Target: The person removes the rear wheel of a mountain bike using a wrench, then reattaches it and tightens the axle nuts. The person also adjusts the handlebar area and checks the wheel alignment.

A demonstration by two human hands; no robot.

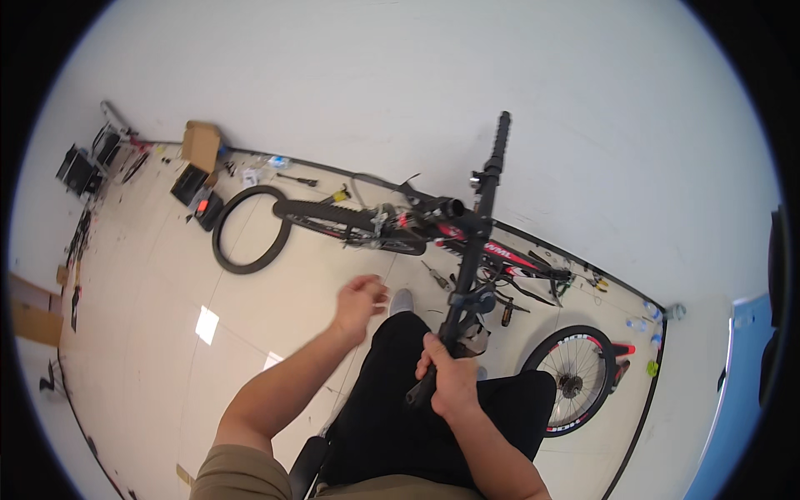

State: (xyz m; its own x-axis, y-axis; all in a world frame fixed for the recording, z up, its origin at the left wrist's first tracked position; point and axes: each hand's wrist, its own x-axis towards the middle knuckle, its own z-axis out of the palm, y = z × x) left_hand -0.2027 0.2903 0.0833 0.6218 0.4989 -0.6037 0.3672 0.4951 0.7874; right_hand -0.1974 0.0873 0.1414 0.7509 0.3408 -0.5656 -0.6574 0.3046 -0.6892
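A black bicycle handlebar (468, 275) runs from near my lap up towards the wall. My right hand (450, 379) is wrapped around its near grip, with the thumb lying along the bar. My left hand (361, 307) hangs in the air left of the handlebar, its fingers loosely bent and slightly blurred, with nothing visible in them. Beyond it a knobbly tyre wheel (325, 215) belongs to the bike's front end. The black, red and white bicycle frame (512, 260) stretches right behind the bar, partly hidden by it.
A loose black tyre (218, 242) lies on the tiled floor at left, near an open toolbox (190, 183) and a cardboard box (201, 143). At right lies a detached wheel (612, 375) with a cassette. A screwdriver (507, 313) and other tools lie near the frame.
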